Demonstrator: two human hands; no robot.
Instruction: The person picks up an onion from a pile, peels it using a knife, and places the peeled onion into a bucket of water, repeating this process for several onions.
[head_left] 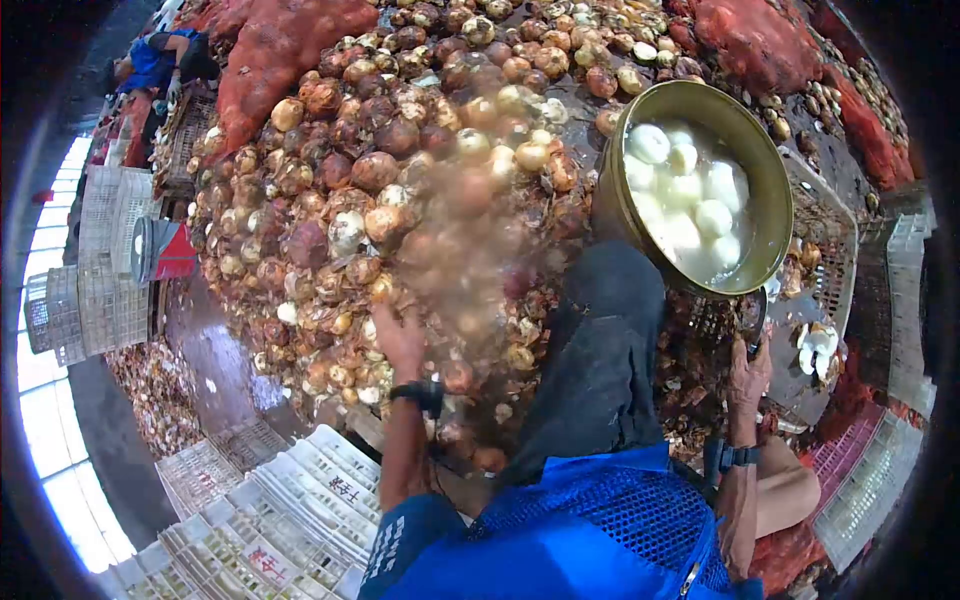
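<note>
My left hand (400,340) reaches into the near side of a big heap of onions (375,172). Its fingers look apart and touch the onions and loose skins. At the right, below the bucket, my right hand (748,378) is closed round a thin dark tool (760,318); its exact kind does not show clearly. A tall olive-coloured bucket (610,195) stands beyond my knee, holding several peeled white onions (713,217) in cloudy liquid. A smear on the lens blurs the middle of the heap.
White plastic crates (300,490) are stacked at the lower left, others (110,270) at the far left. Red mesh sacks (275,65) lie behind the heap. A white glove (818,350) lies at the right, near a crate (825,240). Another person (155,65) works at the upper left.
</note>
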